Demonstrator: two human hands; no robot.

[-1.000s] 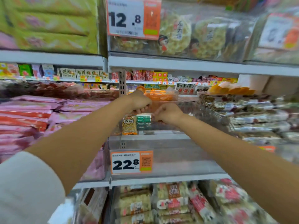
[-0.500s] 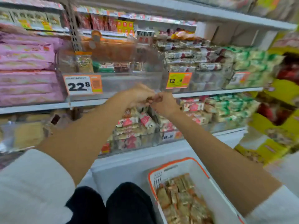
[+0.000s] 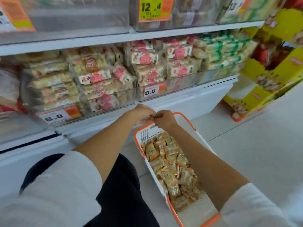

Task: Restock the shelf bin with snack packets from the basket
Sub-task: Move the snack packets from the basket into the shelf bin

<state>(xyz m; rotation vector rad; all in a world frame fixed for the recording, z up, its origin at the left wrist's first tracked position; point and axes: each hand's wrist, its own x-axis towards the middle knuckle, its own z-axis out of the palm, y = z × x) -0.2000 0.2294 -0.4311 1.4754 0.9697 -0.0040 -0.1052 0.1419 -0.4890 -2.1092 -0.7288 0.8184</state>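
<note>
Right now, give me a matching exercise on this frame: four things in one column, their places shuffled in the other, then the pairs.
Things
1. basket
2. 12.4 tag
3. yellow boxes
4. left hand

Places
A. on the front of a clear bin, top of the view
B. meeting the right hand above the basket's far end
C. on the floor, packets inside
D. at the far right edge of the view

Pairs: 1-C, 2-A, 3-D, 4-B
</note>
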